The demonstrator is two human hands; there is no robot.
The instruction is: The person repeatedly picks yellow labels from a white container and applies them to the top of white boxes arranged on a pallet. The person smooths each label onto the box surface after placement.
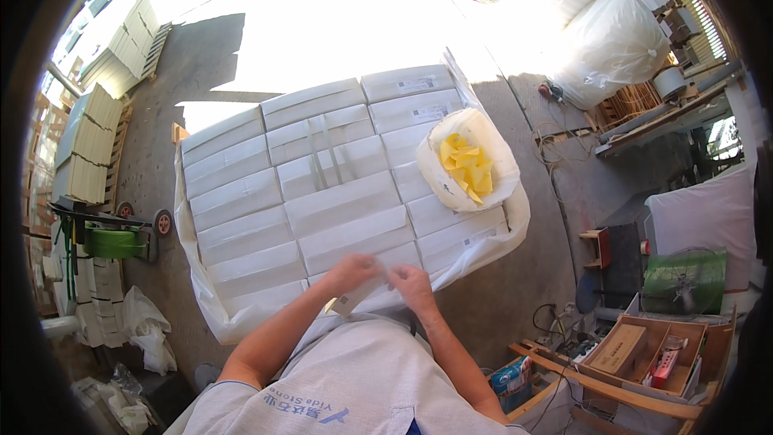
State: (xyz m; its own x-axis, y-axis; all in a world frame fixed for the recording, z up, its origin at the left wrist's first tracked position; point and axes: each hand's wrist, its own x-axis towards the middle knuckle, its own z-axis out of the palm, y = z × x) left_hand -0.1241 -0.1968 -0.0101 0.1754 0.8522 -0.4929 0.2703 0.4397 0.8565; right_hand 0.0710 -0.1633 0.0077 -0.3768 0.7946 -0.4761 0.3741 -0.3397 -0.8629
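My left hand [353,272] and my right hand [411,283] are close together over the near edge of a stack of white boxes [345,211]. The fingers of both are pinched. A thin, pale, partly see-through piece [382,272] shows between the fingertips; its kind is too small to tell. Just under my left hand hangs a pale strip [346,304] with a tan end. On the right side of the stack stands a white bucket [435,173] holding crumpled yellow strips [467,165]. Two grey bands [316,153] lie across the middle boxes.
White plastic sheeting [515,225] wraps the stack's sides. A wooden tray [624,354] with a carton and tools stands at the lower right, near a green drum-shaped fan [684,282]. Stacked pale slabs [88,145] and a wheeled green tool [117,242] are at left.
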